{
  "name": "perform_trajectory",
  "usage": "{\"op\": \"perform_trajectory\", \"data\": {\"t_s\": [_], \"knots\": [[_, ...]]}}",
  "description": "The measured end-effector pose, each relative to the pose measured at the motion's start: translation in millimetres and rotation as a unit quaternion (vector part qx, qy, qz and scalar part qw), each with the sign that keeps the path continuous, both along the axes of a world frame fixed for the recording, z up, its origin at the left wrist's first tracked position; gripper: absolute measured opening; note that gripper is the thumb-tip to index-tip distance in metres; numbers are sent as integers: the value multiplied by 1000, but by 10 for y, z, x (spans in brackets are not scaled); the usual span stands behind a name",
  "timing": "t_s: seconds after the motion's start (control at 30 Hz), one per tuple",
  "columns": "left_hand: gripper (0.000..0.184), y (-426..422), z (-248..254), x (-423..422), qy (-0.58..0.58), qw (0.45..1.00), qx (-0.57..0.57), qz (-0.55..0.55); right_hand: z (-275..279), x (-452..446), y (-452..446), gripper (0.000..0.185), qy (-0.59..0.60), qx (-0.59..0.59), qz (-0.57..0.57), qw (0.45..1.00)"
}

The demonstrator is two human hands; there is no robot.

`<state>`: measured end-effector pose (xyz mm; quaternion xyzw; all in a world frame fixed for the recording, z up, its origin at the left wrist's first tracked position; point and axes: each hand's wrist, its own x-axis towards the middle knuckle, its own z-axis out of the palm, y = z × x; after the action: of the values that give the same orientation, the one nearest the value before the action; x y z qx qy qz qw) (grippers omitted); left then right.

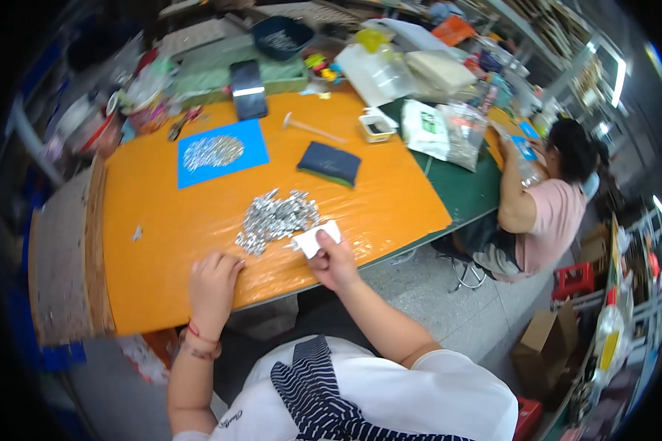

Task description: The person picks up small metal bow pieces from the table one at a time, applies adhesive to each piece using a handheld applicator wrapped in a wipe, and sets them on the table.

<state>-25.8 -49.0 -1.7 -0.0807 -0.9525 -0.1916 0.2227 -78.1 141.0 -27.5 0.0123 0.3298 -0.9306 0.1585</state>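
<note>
My right hand (335, 263) is closed on a small white card (318, 237), with the thumb pressed on its face. A small pale bit sticks out at the card's left edge; I cannot make out what it is. Just beyond lies a loose pile of small silvery metal pieces (276, 219) on the orange table cover (162, 220). My left hand (215, 283) rests near the table's front edge, left of the pile, its fingers bent and drawn together. Whatever the left fingertips may pinch is too small to tell.
A blue sheet (254, 140) bears more small shiny pieces. Behind are a phone (248, 88), a dark pouch (329, 163), a small white box (377, 126) and plastic bags (425, 129). A wooden board (66, 257) stands at left. Another person (544, 213) sits working at right.
</note>
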Motion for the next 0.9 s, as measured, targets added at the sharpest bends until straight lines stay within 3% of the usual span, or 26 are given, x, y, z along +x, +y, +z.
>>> {"op": "perform_trajectory", "data": {"t_s": [0.13,0.2,0.27,0.33,0.37,0.43,0.47,0.57,0.6,0.67,0.73,0.8,0.9], "knots": [[6,-40,-27,67,25,998,48,22,-60,5,42,11,31,-61,24,997],[4,1,-41,137,40,973,212,83,-70,6,39,11,25,-69,24,997],[7,8,-82,217,21,960,261,94,-77,-5,35,11,29,-80,31,996],[10,19,-90,305,-97,818,560,85,-64,-3,28,12,32,-80,33,996],[10,4,-107,321,-94,818,561,84,-50,-9,28,12,23,-69,32,997],[13,-41,-143,344,-110,695,710,25,-33,-4,32,13,13,-57,30,998],[13,-54,-130,344,-110,694,711,25,-23,-1,32,12,12,-58,30,998],[20,-121,-44,368,-156,606,780,-5,-62,-1,40,12,13,-65,36,997],[20,-130,-8,366,-154,607,780,-4,-74,-6,35,12,18,-72,40,996],[22,-127,62,331,-152,538,829,-8,-57,-13,28,12,18,-77,38,996],[23,-123,74,279,-145,525,838,-11,-29,1,29,12,5,-80,46,996],[22,-168,45,303,-143,516,845,-19,-40,14,-3,10,-46,6,-22,999],[17,-185,84,313,-148,484,860,-73,-130,-10,24,11,-33,-34,-3,999]]}}
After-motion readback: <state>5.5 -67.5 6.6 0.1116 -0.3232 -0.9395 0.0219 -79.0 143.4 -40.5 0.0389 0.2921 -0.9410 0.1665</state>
